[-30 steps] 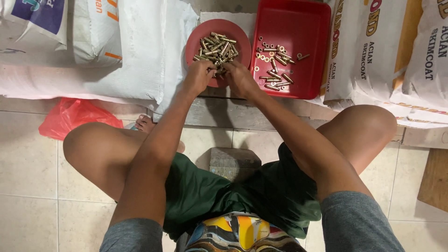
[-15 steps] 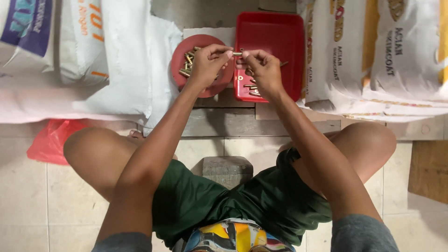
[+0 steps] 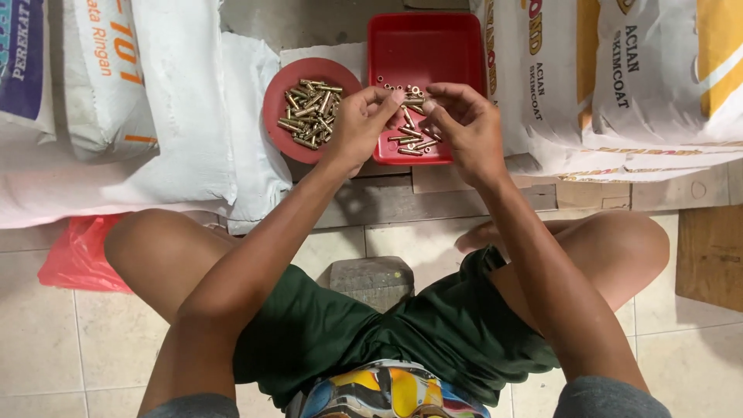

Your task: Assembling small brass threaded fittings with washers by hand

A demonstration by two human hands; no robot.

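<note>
My left hand (image 3: 357,124) and my right hand (image 3: 464,124) meet over the near part of a red rectangular tray (image 3: 457,46). Between their fingertips they pinch one small brass bolt (image 3: 412,100). Several more brass bolts and small nuts (image 3: 414,139) lie loose in the tray under my hands. Left of the tray stands a round red bowl (image 3: 280,87) with a heap of brass bolts (image 3: 309,112) in it. Both containers rest on a low ledge in front of my knees.
Large white sacks (image 3: 139,116) are stacked at the left, and others (image 3: 650,77) at the right. A red plastic bag (image 3: 73,259) lies on the tiled floor by my left knee. A grey block (image 3: 371,279) sits between my legs. A wooden board (image 3: 712,255) is at the right.
My hands have risen from the bowl and tray and come together over the tray, now pinching one bolt. The view has shifted slightly.
</note>
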